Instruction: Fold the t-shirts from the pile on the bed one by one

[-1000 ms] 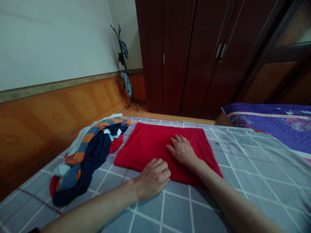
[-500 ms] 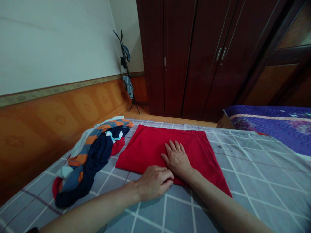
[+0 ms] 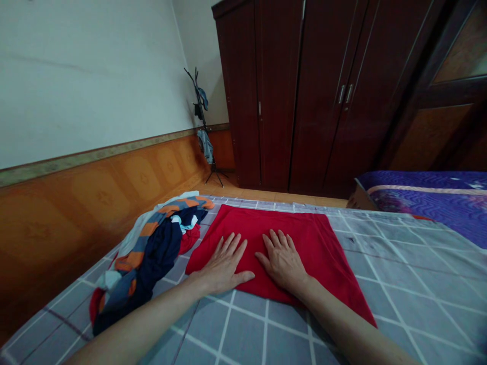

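A red garment [image 3: 304, 233], folded into a flat four-sided shape, lies on the grey checked bedsheet [image 3: 243, 329] in front of me. My left hand [image 3: 224, 263] rests palm down on its left part, fingers stretched out and holding nothing. On the middle of the red cloth lies my right hand [image 3: 283, 258], also flat with its fingers apart. The cloth under both palms is hidden, and its exact kind of garment cannot be made out.
Left of the red cloth is a heap of crumpled clothes [image 3: 160, 248] in navy, orange, grey and red. Beyond the bed stand a black coat rack [image 3: 201, 111] and a dark wooden wardrobe [image 3: 277, 101]. A purple bedspread [image 3: 437, 195] shows at the right.
My left hand has gone from curled at the near edge to spread flat on the red cloth's left part. My right hand stays flat on the cloth. The view has tilted slightly up.
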`<state>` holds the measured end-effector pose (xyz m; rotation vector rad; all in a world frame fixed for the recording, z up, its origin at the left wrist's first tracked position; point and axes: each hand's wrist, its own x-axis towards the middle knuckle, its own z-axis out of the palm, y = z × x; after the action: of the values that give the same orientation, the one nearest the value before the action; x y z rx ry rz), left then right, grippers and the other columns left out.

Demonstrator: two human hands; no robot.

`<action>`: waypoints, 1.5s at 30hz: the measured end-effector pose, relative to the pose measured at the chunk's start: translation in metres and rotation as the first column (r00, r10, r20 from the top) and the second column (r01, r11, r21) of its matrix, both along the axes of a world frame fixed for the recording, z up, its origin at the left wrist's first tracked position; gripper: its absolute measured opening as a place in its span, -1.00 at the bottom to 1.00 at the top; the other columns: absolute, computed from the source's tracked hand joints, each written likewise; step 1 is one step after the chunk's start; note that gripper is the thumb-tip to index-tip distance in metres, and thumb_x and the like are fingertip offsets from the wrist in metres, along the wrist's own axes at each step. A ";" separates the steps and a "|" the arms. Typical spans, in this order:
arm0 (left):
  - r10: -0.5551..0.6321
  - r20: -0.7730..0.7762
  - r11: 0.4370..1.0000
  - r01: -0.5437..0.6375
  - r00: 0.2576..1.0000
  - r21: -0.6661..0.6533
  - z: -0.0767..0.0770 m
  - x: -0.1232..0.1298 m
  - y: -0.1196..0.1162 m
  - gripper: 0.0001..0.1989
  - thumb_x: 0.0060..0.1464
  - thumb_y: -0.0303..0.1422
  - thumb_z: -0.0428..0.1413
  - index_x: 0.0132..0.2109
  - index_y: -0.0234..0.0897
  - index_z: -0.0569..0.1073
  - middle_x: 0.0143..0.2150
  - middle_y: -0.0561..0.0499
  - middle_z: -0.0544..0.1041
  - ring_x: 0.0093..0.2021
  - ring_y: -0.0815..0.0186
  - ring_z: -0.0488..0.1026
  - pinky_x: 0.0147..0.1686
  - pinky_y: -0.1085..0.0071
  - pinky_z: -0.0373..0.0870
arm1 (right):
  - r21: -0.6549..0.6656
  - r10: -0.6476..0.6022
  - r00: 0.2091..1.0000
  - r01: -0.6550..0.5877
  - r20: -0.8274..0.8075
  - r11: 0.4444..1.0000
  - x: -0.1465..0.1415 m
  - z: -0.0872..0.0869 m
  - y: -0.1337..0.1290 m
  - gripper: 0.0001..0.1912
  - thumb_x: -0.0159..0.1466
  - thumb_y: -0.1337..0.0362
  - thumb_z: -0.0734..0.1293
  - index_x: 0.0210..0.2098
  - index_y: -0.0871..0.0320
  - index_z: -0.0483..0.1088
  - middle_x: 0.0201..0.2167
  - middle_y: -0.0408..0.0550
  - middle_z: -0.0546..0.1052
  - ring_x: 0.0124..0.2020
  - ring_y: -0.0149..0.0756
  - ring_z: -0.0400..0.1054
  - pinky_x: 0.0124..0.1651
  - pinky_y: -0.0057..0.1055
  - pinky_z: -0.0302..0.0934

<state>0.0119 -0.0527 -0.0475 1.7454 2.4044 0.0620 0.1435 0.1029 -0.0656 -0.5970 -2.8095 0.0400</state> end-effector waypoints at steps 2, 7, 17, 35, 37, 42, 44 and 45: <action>0.070 -0.011 0.997 -0.070 0.997 -0.015 0.003 -0.011 0.002 -0.14 0.14 0.17 -0.29 0.37 -0.35 -0.18 0.40 -0.20 -0.29 0.38 0.04 -0.41 0.29 0.01 -0.29 | 0.005 0.000 1.000 0.000 -0.010 1.000 -0.001 -0.001 0.000 -0.39 0.32 -0.01 0.12 0.21 0.27 0.23 0.23 0.24 0.21 0.26 0.16 -0.01 0.23 0.01 -0.11; 0.162 -0.008 0.987 -0.162 0.987 0.025 0.005 -0.038 0.011 -0.15 0.16 0.16 -0.36 0.37 -0.36 -0.22 0.40 -0.19 -0.29 0.38 0.06 -0.38 0.29 0.03 -0.25 | 0.029 -0.001 1.000 0.001 -0.017 1.000 -0.002 -0.004 0.001 -0.40 0.32 0.00 0.14 0.20 0.28 0.23 0.23 0.24 0.22 0.26 0.16 0.00 0.23 0.02 -0.10; 0.144 -0.084 0.977 -0.128 0.986 0.172 0.003 -0.030 0.023 -0.30 0.24 0.03 -0.36 0.37 -0.28 -0.13 0.41 -0.11 -0.23 0.38 0.07 -0.37 0.30 0.02 -0.32 | -0.009 0.077 0.997 -0.077 -0.011 0.997 -0.006 -0.002 -0.012 -0.38 0.31 0.00 0.14 0.23 0.25 0.19 0.27 0.20 0.13 0.29 0.12 -0.06 0.26 0.03 -0.11; 0.171 0.127 0.952 -0.197 0.977 0.233 -0.011 -0.030 0.017 -0.12 0.03 0.25 -0.24 0.35 -0.20 0.01 0.40 -0.18 -0.18 0.35 -0.17 -0.42 0.26 -0.13 -0.42 | 0.178 0.133 0.985 -0.113 -0.106 0.978 0.046 -0.041 0.009 -0.26 0.23 -0.18 0.16 0.26 0.12 0.15 0.28 0.06 0.14 0.30 0.05 -0.05 0.23 0.07 0.01; 0.163 0.159 0.952 -0.197 0.974 0.232 -0.008 -0.030 0.015 -0.08 0.01 0.27 -0.22 0.35 -0.23 0.01 0.40 -0.22 -0.19 0.34 -0.18 -0.43 0.25 -0.13 -0.45 | 0.212 0.145 0.982 -0.117 -0.121 0.970 0.076 -0.049 0.026 -0.29 0.21 -0.16 0.18 0.25 0.07 0.16 0.27 0.03 0.16 0.29 0.08 -0.05 0.22 0.12 -0.01; 0.065 0.259 0.955 -0.135 0.964 0.264 0.010 -0.018 0.008 0.09 -0.15 0.34 -0.10 0.37 -0.23 -0.13 0.40 -0.23 -0.37 0.32 -0.15 -0.58 0.22 -0.17 -0.55 | 0.270 0.203 0.975 -0.170 -0.095 0.948 0.102 -0.059 0.044 -0.41 0.20 -0.08 0.20 0.16 -0.01 0.27 0.23 0.01 0.24 0.27 0.11 0.01 0.16 0.15 0.06; -0.059 0.317 0.964 -0.029 0.947 0.266 0.016 -0.010 0.005 0.12 -0.17 0.35 -0.09 0.38 -0.18 -0.21 0.39 -0.18 -0.44 0.31 -0.12 -0.63 0.21 -0.21 -0.55 | 0.304 0.181 0.974 -0.133 -0.134 0.943 0.087 -0.057 0.032 -0.36 0.19 -0.09 0.19 0.18 0.06 0.26 0.22 0.07 0.25 0.25 0.14 0.04 0.12 0.14 0.11; -0.115 0.342 0.965 0.023 0.933 0.260 0.017 -0.006 0.003 0.11 -0.17 0.34 -0.09 0.38 -0.17 -0.22 0.40 -0.16 -0.44 0.31 -0.11 -0.64 0.20 -0.22 -0.56 | 0.308 0.183 0.974 -0.134 -0.136 0.942 0.077 -0.055 0.024 -0.36 0.20 -0.07 0.17 0.18 0.09 0.25 0.22 0.09 0.25 0.25 0.13 0.05 0.11 0.12 0.14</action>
<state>0.0058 -0.0498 -0.0303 1.7365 2.1416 0.6452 0.2207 0.1265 -0.1203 -0.2806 -2.6253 -0.2847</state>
